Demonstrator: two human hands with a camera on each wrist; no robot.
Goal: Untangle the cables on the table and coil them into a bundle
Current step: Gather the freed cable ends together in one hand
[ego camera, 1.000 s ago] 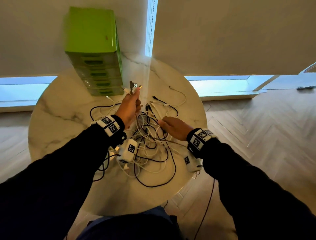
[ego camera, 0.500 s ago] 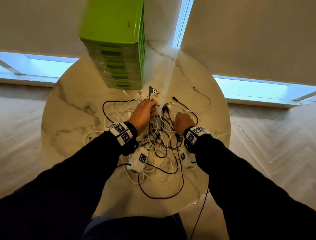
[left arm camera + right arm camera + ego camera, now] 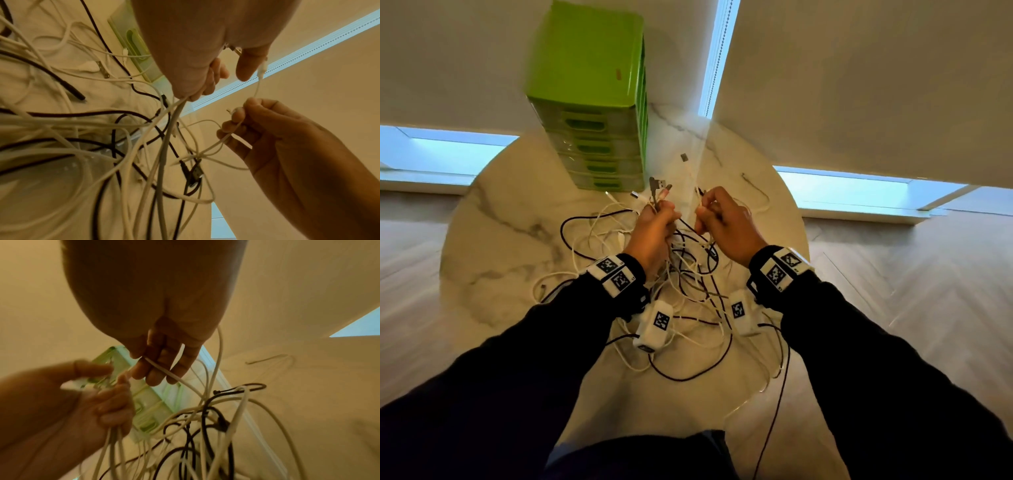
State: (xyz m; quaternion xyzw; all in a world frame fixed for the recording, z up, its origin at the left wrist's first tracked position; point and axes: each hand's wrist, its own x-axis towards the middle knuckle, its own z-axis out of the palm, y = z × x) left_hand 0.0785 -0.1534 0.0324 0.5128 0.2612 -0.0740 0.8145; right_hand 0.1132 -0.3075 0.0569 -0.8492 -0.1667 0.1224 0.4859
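Left hand (image 3: 654,226) clenched around several plug ends; right hand (image 3: 726,222) beside it, pinching one thin white cable (image 3: 258,84). The remaining cables (image 3: 688,301) lie knotted on the table (image 3: 493,260) beneath and behind both hands. They appear light, limp and smooth, likely to snag at crossings; best gripped near the plugs and drawn out slowly.

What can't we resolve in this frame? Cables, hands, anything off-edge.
- How many cable ends the left hand grips: head view, the fist covers them.
- Which strands are one cable in the tangle: all views, crossings overlap, and both wrists hide part.
- Right hand: holds a thin white cable; its far end is lost in the pile.
- Drawer unit contents: fronts blurred.
- Table near edge: sleeves cover it.
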